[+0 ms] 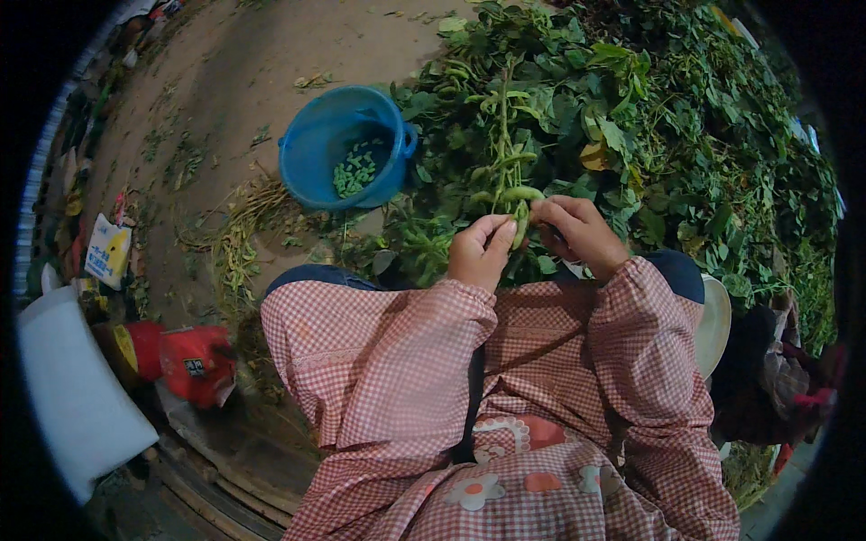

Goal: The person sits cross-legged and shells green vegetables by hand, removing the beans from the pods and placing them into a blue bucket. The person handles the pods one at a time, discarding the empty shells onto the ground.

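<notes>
Before my lap, my left hand [482, 251] pinches a green bean pod [521, 223] between thumb and forefinger. Close on its right, my right hand [577, 233] has its fingertips at the upper part of the same cluster of pods; its lower fingers are curled and partly shaded. A plant stem [503, 135] with several pods on it stretches away from my hands over the leaves. At the upper left of my hands stands a blue plastic bucket [298, 159] with green beans or pod pieces [353, 173] on its bottom.
A large heap of leafy bean plants [676, 149] covers the right side. Dry stalks [247, 209] lie on the dirt floor [203, 88] below the bucket. Red packages [196, 365], a white and yellow bag [108, 251] and a white block-like object [78, 385] are at the left.
</notes>
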`<state>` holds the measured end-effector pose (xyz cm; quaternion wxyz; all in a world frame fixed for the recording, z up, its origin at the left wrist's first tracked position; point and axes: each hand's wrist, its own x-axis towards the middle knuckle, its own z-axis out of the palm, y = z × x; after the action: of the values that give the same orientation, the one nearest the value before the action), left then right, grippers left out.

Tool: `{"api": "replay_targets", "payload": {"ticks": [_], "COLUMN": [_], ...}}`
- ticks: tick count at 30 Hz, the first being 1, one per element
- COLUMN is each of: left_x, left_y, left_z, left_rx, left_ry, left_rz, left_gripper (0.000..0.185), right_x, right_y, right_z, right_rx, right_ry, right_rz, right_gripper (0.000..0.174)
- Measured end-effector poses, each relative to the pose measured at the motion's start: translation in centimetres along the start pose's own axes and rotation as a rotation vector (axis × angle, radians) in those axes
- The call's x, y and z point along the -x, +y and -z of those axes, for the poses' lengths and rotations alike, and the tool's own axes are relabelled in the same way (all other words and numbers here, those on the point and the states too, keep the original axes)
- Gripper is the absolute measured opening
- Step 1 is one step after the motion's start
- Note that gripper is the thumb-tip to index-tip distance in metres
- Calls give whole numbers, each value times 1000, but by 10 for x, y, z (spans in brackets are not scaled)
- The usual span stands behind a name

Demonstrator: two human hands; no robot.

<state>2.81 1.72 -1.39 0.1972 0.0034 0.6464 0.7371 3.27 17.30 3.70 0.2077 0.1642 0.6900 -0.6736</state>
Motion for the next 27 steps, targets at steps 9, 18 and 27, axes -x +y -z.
{"api": "replay_targets", "payload": {"ticks": [9,18,27], "left_x": [2,-2,-4], "left_y": [4,14,7], "left_z": [3,6,6], "left_rx": [238,381,-18], "left_ry": [-185,-243,-274], "left_rz": [296,499,566], "left_gripper": [17,22,34], "right_x": [2,3,2], "right_y": [2,4,9], "right_z": [-4,-8,-18], "right_rx": [-58,-193,-175], "right_ry": [34,-44,-110], "right_rz": [23,-27,-87], "right_gripper": [19,14,14]}}
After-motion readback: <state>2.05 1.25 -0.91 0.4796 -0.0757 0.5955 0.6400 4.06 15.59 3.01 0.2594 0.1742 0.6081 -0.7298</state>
